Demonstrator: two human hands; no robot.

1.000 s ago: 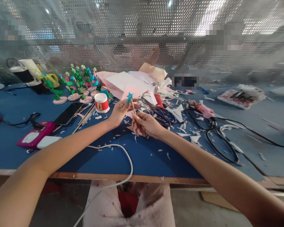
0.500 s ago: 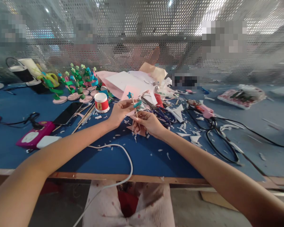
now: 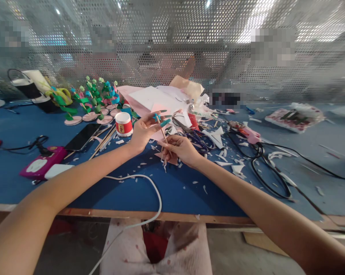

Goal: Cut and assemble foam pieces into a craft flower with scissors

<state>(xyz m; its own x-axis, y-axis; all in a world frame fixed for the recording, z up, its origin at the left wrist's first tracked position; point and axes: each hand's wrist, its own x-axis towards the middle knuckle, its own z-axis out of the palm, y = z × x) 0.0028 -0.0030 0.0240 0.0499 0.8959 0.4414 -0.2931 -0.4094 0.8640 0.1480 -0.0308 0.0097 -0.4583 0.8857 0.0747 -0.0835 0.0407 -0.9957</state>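
A thin wooden stick (image 3: 162,133) stands tilted between my hands, with a small blue star (image 3: 156,117) at its top. My right hand (image 3: 181,149) pinches the lower part of this stick. Around the top, my left hand (image 3: 143,133) has its thumb and fingers close to the star, with a teal paper strip (image 3: 165,123) at the thumb tip. Parts of the strip are hidden by the fingers. Under the hands lies a scrap of pink paper (image 3: 172,159). A red and white paper cup (image 3: 123,124) sits just left of my left hand.
Several finished paper plants (image 3: 95,101) on round pink bases stand at the back left. Nearby are a phone (image 3: 83,137), a magenta box (image 3: 43,163) and wooden sticks (image 3: 103,142). Scissors (image 3: 199,138), paper sheets (image 3: 155,97), scraps and a glue gun (image 3: 248,134) with its black cord lie beyond and right.
My left hand's fingers have lifted and spread somewhat around the star. The stick's top has tilted slightly left and lower. My right hand keeps its pinch in nearly the same place.
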